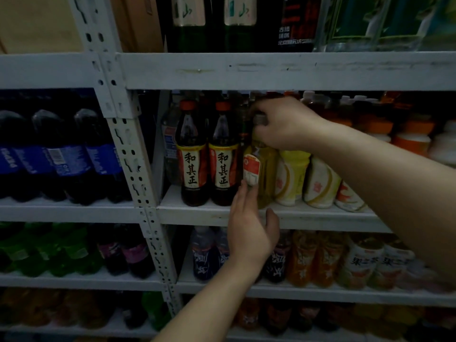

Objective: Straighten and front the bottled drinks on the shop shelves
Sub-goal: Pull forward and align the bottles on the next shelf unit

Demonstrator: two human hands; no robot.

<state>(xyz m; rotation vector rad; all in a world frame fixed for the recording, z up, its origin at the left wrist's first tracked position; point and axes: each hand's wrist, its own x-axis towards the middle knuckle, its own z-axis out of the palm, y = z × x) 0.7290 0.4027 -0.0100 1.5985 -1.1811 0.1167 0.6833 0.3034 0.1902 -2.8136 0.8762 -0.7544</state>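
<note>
Clear plastic bottle of yellow-green drink (265, 169) on white metal shelf (308, 218), dark-brown labelled bottles (195, 156) at its 9 o'clock. Right hand (283, 124) curls round the neck; left hand (249, 233), fingers straight, touches the label. Likely full, heavy, smooth: support low.

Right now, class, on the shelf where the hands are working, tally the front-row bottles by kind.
Dark bottles with orange caps: 2
Yellow-green bottle gripped by the right hand: 1
Pale wrapped bottles: 3
Total: 6
</note>
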